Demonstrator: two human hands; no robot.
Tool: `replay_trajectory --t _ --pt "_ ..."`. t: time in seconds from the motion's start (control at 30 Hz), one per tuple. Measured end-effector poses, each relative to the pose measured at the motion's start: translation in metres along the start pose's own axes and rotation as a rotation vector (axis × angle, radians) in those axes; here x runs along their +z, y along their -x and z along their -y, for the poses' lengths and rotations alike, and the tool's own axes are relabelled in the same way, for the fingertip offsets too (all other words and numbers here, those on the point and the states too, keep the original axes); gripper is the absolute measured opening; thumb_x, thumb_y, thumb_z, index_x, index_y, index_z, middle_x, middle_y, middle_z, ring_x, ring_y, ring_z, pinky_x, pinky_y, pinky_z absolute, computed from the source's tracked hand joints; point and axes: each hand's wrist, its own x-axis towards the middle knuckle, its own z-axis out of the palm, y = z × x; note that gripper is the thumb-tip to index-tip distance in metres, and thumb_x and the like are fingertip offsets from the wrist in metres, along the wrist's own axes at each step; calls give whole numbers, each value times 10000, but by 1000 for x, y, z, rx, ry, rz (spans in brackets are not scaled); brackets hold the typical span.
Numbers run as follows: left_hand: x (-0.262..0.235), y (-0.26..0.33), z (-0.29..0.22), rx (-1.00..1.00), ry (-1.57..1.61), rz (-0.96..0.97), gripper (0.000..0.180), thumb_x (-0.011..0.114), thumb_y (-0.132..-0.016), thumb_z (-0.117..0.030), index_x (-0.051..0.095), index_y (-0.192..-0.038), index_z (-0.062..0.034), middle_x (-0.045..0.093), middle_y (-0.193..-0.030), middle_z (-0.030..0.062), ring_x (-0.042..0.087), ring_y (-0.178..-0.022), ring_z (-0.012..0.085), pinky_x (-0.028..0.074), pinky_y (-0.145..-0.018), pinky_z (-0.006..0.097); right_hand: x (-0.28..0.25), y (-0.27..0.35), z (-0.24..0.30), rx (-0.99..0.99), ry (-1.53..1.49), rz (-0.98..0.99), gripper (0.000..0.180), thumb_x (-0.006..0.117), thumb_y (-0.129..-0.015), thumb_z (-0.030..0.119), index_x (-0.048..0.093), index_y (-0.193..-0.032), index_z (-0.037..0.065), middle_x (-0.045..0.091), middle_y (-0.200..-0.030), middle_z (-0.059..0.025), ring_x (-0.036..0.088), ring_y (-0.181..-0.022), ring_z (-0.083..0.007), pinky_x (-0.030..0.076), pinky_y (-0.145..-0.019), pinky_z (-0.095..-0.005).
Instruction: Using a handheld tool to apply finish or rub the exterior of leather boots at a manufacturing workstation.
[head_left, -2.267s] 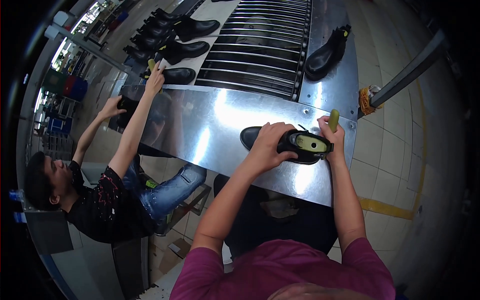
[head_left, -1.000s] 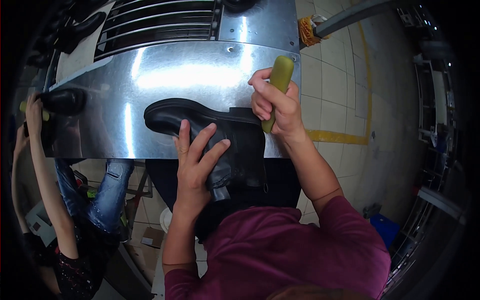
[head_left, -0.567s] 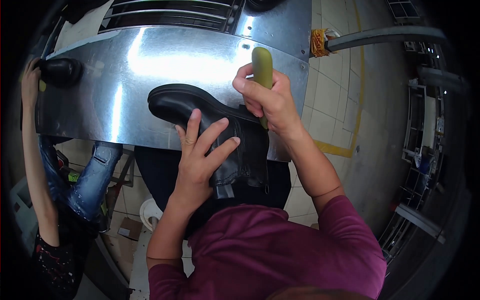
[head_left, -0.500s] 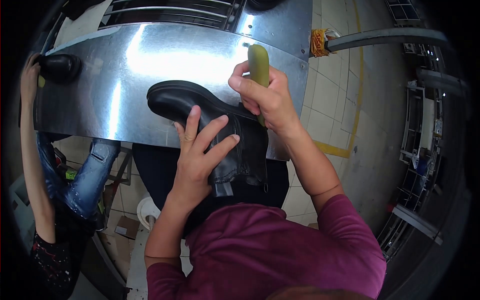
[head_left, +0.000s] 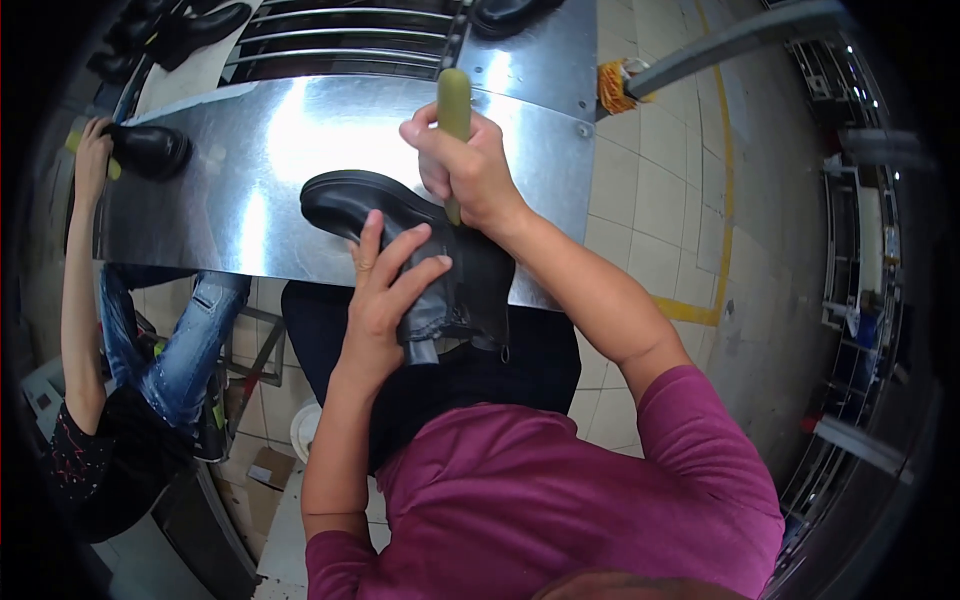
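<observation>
A black ankle boot (head_left: 358, 199) lies on its side across the near edge of the metal table (head_left: 230, 228), its toe to the left and its shaft over my lap. My left hand (head_left: 381, 295) holds the boot at the ankle, fingers spread over its side and the thumb at the instep. In my closed right hand (head_left: 471, 174) is a long olive-green pad (head_left: 454, 105), held upright. Its lower end meets the boot near the heel, and the right hand hides part of the heel and sole edge.
A co-worker's hand (head_left: 92, 155) holds another black boot (head_left: 152, 151) at the left end of the table. More black boots (head_left: 200, 33) stand at the back left. Beyond the table are metal rails (head_left: 350, 42) and one boot (head_left: 512, 15). A metal bar (head_left: 735, 58) juts out at right.
My view has shifted. My right hand and the pad have moved left along the boot's heel side. My left hand stays on the boot. The co-worker's hand has also shifted a little.
</observation>
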Motion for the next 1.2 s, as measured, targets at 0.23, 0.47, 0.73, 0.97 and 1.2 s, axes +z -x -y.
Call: replay_trajectory --t 0.23,0.47,0.73,0.97,1.2 --pt "12 13 2 31 -59 -29 491 753 -764 0 737 -1229 -157 570 -1475 74 269 -1551 424 228 -1249 611 -67 46 36 -292 51 -260 264 753 -940 238 665 -1009 -1 553 -623 -32 579 -558 -142 464 -557 -283" --pt "19 24 10 120 -93 -98 444 799 -784 -94 740 -1218 -173 571 -1478 67 272 -1553 409 278 -1245 559 -90 90 44 -206 47 -307 285 649 -1015 256 596 -1186 34 468 -669 -16 502 -566 -137 468 -569 -319" --pt "23 28 11 120 -103 -105 426 806 -794 -123 741 -1211 -181 571 -1476 61 274 -1553 402 283 -1243 560 -81 99 31 -274 -27 -216 306 523 -1083 309 572 -1183 24 449 -637 -19 481 -525 -135 454 -538 -319" --pt "25 28 12 132 -113 -109 421 801 -801 -127 738 -1214 -177 578 -1469 64 274 -1556 394 288 -1235 563 -70 95 27 -348 -21 -154 262 528 -1078 296 580 -1045 42 392 -575 -6 397 -449 -119 394 -487 -306" --pt "25 21 6 87 -75 -101 435 798 -804 -135 726 -1230 -178 571 -1481 59 260 -1564 391 258 -1237 607 -54 80 20 -301 -43 -127 214 566 -1051 246 576 -992 40 381 -563 -4 375 -441 -111 360 -468 -291"
